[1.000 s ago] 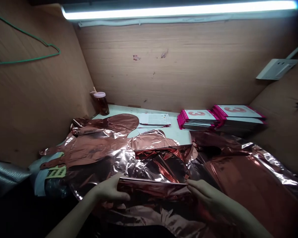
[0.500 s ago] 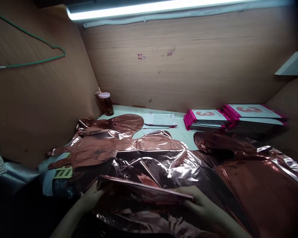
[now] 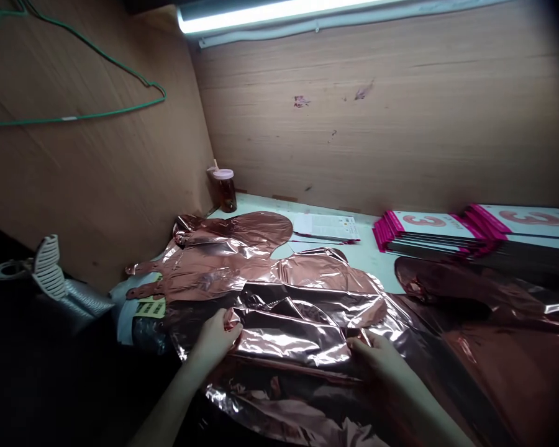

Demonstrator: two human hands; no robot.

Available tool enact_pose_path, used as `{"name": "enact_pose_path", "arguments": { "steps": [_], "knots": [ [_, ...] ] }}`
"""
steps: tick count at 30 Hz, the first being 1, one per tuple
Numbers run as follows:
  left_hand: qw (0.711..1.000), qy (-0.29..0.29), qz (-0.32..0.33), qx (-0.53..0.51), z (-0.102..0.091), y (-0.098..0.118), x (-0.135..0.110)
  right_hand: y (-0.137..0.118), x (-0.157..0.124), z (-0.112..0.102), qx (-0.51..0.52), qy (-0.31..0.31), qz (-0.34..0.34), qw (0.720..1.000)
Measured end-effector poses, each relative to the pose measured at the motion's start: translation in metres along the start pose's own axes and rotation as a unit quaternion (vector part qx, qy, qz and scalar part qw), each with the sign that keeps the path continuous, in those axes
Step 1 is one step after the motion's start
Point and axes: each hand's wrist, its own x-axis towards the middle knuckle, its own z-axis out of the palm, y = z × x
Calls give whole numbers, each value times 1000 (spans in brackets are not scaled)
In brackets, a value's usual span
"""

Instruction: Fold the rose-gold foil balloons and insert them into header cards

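My left hand [image 3: 217, 338] is closed on the left end of a folded rose-gold foil balloon [image 3: 293, 341]. At the other end, my right hand [image 3: 377, 355] pinches the same foil between thumb and fingers. The folded strip is stretched between both hands, its shiny face showing. Beneath it lie more sheets of the same foil, and I cannot tell where one balloon ends and another begins. A flat foil balloon [image 3: 214, 264] with rounded lobes is spread out behind my hands.
Flat packets printed with a 3 [image 3: 423, 221] are stacked at the back right, beside another stack [image 3: 531, 217]. A printed packet [image 3: 326, 226] and a lidded cup [image 3: 226, 191] stand further left. More foil [image 3: 507, 360] covers the right side. A green hanger [image 3: 116, 112] hangs on the left wall.
The folded foil, seen nearly edge-on before, now shows its broad shiny face. Both hands have moved slightly up and farther forward with it. The view has swung to the left.
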Motion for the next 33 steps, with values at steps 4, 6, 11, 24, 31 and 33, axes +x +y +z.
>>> {"name": "enact_pose_path", "arguments": {
  "steps": [4, 6, 11, 24, 31, 33],
  "knots": [
    [962, 115, 193, 153, 37, 25, -32, 6, 0, 1, -36, 29, -5, 999],
    [933, 27, 294, 207, 63, 33, -45, 6, -1, -3, -78, 51, -14, 996],
    [919, -73, 286, 260, 100, 29, -53, -24, -5, 3, -305, 186, -135, 924],
    [914, -55, 339, 216, 75, 25, -44, -120, 39, 60, -540, -78, -264, 795],
    [914, -55, 360, 177, 75, 26, -44, -108, 12, 55, -573, -51, -246, 780],
    [934, -36, 319, 153, 83, 19, -42, -92, 1, 62, -578, -59, -268, 768]
  ]
}}
